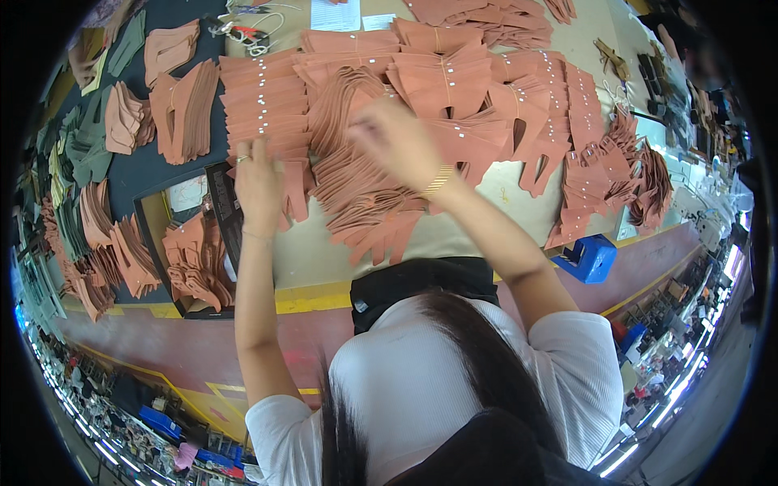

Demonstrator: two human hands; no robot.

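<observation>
resting the narrow left hand (258, 185) against the dotted stack (284, 95) just ahead of it and hovering the half-curled right hand (397, 144) over the fanned stack (336, 166), with both grips impossible to tell.

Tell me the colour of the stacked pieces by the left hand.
The stacked pieces are salmon-orange; the head view shows them best.
</observation>
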